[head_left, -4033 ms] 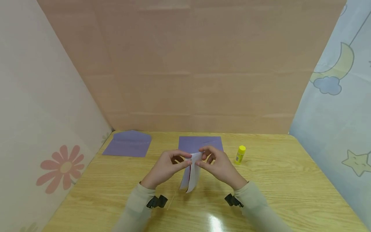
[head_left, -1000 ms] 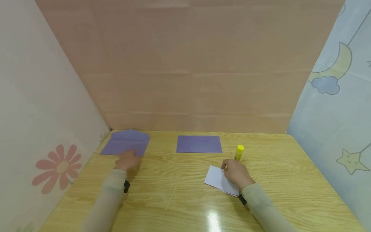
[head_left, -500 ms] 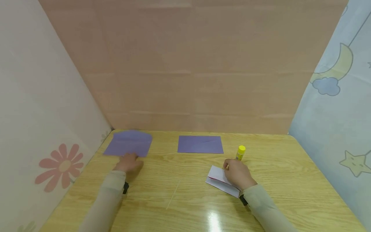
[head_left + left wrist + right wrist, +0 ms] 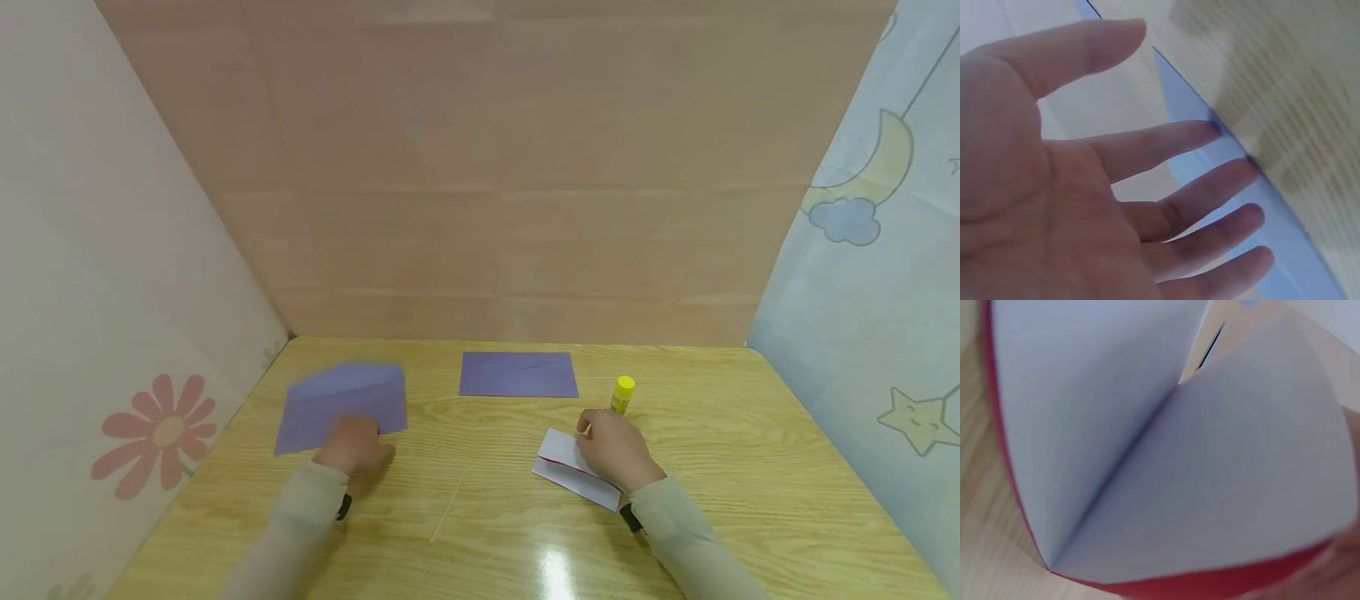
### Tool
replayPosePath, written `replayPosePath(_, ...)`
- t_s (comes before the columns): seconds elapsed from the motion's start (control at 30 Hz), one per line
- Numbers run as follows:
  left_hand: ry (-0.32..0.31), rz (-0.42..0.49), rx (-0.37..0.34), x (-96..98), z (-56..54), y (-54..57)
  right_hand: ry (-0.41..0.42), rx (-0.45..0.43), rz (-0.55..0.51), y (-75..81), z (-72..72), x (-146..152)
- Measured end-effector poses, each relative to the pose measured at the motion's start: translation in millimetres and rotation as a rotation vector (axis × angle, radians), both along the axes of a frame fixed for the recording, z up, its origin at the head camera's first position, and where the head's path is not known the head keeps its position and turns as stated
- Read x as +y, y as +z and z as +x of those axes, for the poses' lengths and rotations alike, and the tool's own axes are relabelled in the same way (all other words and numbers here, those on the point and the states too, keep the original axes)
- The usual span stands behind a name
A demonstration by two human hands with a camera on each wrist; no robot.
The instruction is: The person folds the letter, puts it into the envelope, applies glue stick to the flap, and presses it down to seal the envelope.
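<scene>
On the left of the table, a purple envelope (image 4: 341, 396) with its flap raised away from me lies under my left hand (image 4: 354, 443). The left wrist view shows that hand's fingers (image 4: 1194, 194) extended, tips on the envelope's edge (image 4: 1297, 250) and thumb held apart. My right hand (image 4: 617, 450), fingers curled, holds a small folded card (image 4: 573, 483) on the right side. Seen from the right wrist, the card (image 4: 1229, 462) gapes at its fold, white inside and red outside. The hand covers part of the card, and its fingertips are hidden there.
A flat purple rectangle (image 4: 517, 373) lies at the back middle of the table. Just behind my right hand stands a yellow glue stick (image 4: 622, 394). A thin pale strip (image 4: 448, 504) lies mid-table. Paper-covered walls (image 4: 487, 208) enclose the back and sides.
After both hands held the white card centrally, it went right with my right hand and has parted at the fold. My left hand has reached the purple envelope and slid it nearer and rightward.
</scene>
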State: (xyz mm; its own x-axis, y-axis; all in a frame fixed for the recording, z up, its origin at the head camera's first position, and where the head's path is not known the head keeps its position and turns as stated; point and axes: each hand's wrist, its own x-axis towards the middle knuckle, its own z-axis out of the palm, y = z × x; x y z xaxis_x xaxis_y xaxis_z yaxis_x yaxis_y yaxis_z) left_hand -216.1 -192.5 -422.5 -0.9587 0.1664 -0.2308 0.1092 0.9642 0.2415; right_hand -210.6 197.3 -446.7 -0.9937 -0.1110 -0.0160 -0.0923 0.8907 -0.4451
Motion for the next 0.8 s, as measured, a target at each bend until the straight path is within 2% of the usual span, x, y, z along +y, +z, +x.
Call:
replayPosePath(0.1,-0.032,-0.007,0.000,10.7,8.0,1.7,0.007,0.008,0.001,0.7,0.2,-0.6)
replayPosePath(0.3,-0.043,0.088,-0.038,28.8,22.9,5.9,0.010,0.005,0.000,2.1,0.6,-2.1)
replayPosePath(0.43,-0.070,0.105,-0.046,40.6,31.0,6.9,0.008,-0.003,0.004,3.3,0.5,-2.0)
replayPosePath(0.53,-0.109,0.121,-0.058,48.6,35.8,6.7,0.002,-0.010,0.005,3.6,0.2,-1.6)
replayPosePath(0.73,-0.209,0.211,-0.101,63.6,42.6,7.2,-0.006,-0.042,-0.003,6.9,0.2,-0.9)
replayPosePath(0.8,-0.248,0.208,-0.093,69.1,45.1,9.4,-0.004,-0.053,-0.002,8.7,0.2,-0.4)
